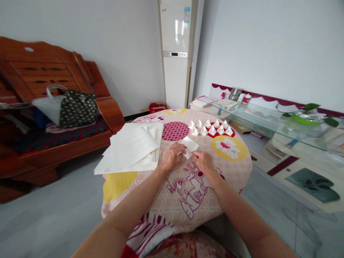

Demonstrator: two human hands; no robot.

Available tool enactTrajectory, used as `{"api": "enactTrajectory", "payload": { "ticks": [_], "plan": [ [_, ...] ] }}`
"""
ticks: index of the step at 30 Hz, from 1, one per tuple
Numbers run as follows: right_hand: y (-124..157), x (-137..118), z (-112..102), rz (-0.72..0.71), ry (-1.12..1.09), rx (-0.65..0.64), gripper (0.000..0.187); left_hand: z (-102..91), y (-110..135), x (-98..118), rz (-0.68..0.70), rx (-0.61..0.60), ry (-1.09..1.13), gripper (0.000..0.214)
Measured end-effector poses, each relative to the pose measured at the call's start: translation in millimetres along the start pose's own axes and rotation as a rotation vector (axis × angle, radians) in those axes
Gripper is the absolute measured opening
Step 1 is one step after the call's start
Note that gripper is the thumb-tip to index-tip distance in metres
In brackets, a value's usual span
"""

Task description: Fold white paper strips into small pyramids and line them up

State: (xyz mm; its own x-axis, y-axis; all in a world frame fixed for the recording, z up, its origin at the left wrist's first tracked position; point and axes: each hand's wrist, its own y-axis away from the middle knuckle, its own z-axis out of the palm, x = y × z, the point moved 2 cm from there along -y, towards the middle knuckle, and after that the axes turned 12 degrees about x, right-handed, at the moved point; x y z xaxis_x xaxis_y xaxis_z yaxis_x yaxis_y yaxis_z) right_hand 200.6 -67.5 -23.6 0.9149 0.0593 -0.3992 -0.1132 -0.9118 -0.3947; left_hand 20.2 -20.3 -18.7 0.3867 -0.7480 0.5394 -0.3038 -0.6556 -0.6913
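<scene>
**Folded paper held between two hands, just past the fingertips**

Nearest, both forearms reach in from the lower edge, where they are cut off, over the cloth-covered surface (pixel 166 211). The left hand (pixel 172 157) and the right hand (pixel 203 160) converge near its middle, with the folded paper (pixel 190 144) between their fingertips and slightly beyond them. The left grip looks closed at the paper's left side; the right grip looks pinched together on its lower right edge. Neither hand is clearly nearer, as both touch it. One corner points back toward the person; its long axis is hard to tell, since fingers cover part of the outline. The left thumb and the paper's underside are hidden, and the fold lines are too small to read.

To the left, near the left hand, lies a loose paper stack (pixel 129 148), its print illegible. Farther off, beyond the paper and to the right, stand white peaked shapes (pixel 212 129) in rows; some overlap, so their exact number is uncertain.
</scene>
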Motion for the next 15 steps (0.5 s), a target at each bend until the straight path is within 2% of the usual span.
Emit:
{"api": "enactTrajectory", "payload": {
  "ticks": [6,9,12,15],
  "plan": [
    [-2.2,3.1,-3.6,0.094,0.061,0.076,0.029,2.0,2.3,-3.1,-0.066,-0.087,0.056,0.01],
    [-2.8,5.9,-2.9,0.13,0.107,0.03,0.026,3.5,3.5,-4.0,-0.087,-0.18,0.043,0.011],
    [-1.3,8.0,-1.8,0.125,0.113,-0.008,0.021,4.7,3.8,-3.8,-0.041,-0.265,-0.018,0.016],
    [0.9,7.6,-2.6,0.042,0.086,0.055,0.023,5.3,3.7,-1.9,0.072,-0.338,-0.043,0.017]
  ]
}}
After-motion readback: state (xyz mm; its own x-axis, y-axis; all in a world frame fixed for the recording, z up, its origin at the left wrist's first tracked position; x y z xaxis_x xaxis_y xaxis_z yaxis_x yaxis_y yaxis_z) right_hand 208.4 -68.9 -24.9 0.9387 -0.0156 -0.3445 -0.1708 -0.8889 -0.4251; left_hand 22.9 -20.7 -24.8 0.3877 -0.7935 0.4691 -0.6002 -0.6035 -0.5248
